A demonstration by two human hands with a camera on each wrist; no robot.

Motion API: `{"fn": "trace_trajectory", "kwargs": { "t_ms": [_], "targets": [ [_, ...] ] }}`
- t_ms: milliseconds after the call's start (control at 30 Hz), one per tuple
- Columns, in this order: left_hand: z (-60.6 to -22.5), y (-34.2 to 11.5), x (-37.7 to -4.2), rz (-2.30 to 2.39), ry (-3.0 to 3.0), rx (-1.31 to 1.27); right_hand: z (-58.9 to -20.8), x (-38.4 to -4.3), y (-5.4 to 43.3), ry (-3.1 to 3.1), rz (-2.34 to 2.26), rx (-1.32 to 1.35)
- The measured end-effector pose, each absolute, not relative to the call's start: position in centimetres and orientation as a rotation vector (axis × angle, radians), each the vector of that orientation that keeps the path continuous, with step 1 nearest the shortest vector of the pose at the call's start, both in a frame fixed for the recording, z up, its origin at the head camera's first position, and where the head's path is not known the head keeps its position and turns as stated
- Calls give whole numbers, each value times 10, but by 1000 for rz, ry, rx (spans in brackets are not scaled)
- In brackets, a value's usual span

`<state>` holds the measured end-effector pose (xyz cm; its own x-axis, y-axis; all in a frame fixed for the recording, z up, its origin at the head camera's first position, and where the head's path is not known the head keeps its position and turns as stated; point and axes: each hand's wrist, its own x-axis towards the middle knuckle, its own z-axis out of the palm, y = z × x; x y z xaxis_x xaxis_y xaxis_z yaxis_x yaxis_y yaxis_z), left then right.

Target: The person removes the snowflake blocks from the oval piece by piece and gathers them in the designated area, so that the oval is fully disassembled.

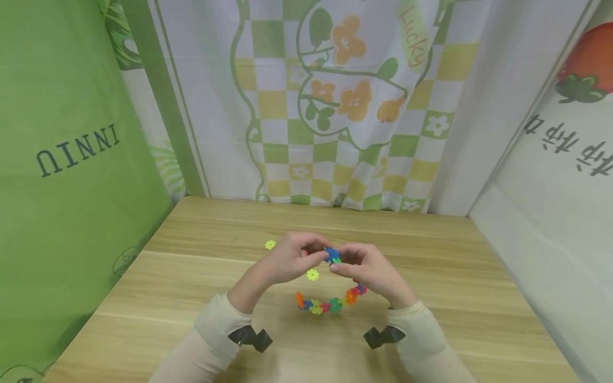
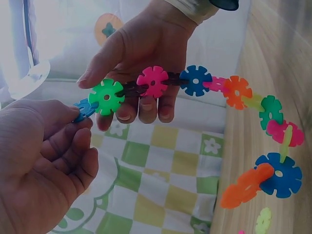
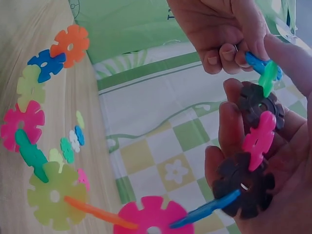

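Note:
A long chain of interlocking slotted flower-shaped plastic discs (image 2: 237,92) hangs in a curve from the hands, its orange end disc (image 3: 70,46) low by the table. My left hand (image 1: 289,259) pinches the blue disc (image 2: 86,110) at the upper end between thumb and fingers. That blue disc is slotted into a green disc (image 2: 107,97). My right hand (image 1: 371,266) grips the chain at this green disc, thumb on one side and fingers on the other. Black discs (image 3: 243,185) and a pink disc (image 3: 260,141) run along its palm.
On the wooden table (image 1: 431,255) lie loose discs: a yellow one (image 1: 270,244) on the left, another yellow disc (image 1: 313,274) near the hands, and a white disc (image 3: 74,140) among several others. A patterned curtain (image 1: 345,106) hangs behind the table; a green cloth (image 1: 72,213) is at the left.

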<state>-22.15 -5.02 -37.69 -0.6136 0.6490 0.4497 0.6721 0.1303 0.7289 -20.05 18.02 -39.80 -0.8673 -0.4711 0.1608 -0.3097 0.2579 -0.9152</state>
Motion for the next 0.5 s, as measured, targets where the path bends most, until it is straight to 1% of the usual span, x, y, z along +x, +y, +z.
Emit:
{"fn": "trace_trajectory", "kwargs": {
  "t_ms": [267,400,500],
  "targets": [
    [-375,-56,-222,-1545,-2322,-1323,-397,-200,183,2310,-1707,-741],
    [-374,-59,-221,-1610,-2349,-1282,-399,-201,184,2310,-1722,-736],
    [-374,-59,-221,-1673,-2339,-1298,-399,-201,185,2341,-1725,-724]
  ]
}}
